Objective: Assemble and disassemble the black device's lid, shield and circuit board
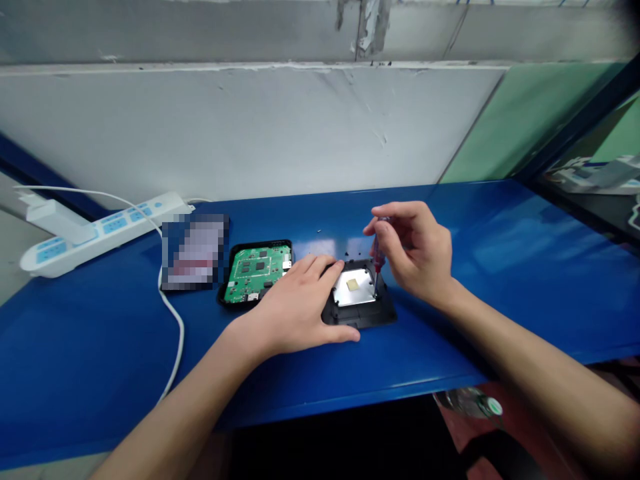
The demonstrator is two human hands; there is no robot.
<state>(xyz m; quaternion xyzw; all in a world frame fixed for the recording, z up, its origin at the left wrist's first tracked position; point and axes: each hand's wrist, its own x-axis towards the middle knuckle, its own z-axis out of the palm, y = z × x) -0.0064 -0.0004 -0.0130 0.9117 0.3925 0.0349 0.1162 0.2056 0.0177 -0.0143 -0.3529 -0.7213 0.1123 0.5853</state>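
- Circuit board [257, 267], cable [181, 327], power strip [120, 224]: left side.
- Spread left hand [300, 307] rests over black cover [381, 316] on table [525, 267], hiding its left edge.
- Right hand [420, 253] grasps screwdriver [379, 259] at cover's metal plate [345, 295].
- Pixelated object [195, 253]: unidentifiable.

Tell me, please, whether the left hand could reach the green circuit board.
Probably yes: the green board lies exposed beside the left hand, though that hand rests on the black cover.

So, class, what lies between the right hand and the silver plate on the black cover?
A screwdriver, as the head view shows: the right hand holds its handle, and its shaft points down to the right edge of the silver plate.
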